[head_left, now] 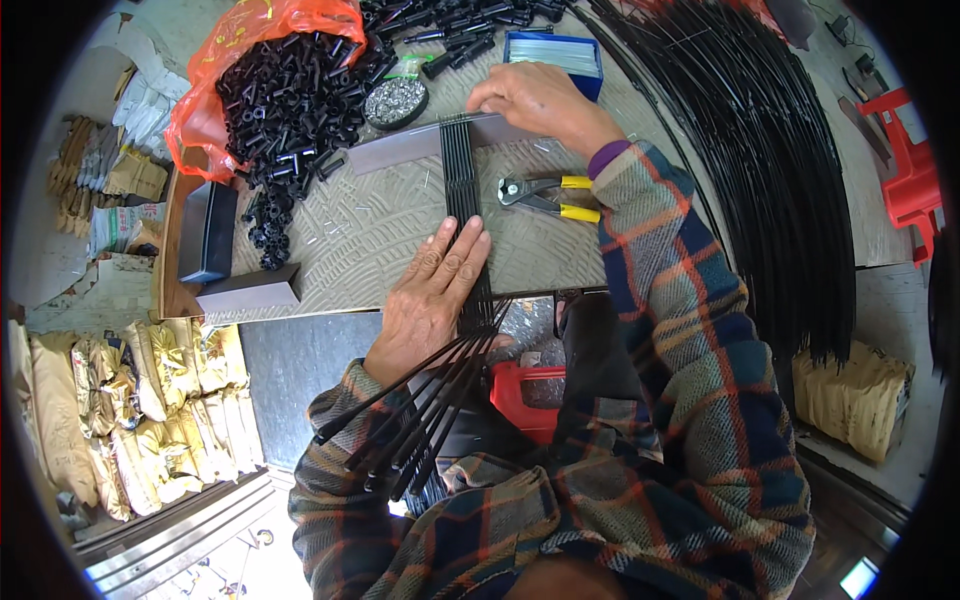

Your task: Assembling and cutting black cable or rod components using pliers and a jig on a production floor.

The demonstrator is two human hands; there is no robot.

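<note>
Patterned mat [350, 255] in a room with wrapped packs [170, 400] at left: one pliers [540, 202], one blue box [590, 86], two red stools [908, 175], uncounted black rods [459, 165] crossing the mat's near edge under a flat left hand [425, 300], and a right hand [545, 98], fingers bunched, contents indiscernible.

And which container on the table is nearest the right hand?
The blue box, just beyond the right hand; the round dish, dark bin and orange bag sit farther left.
</note>
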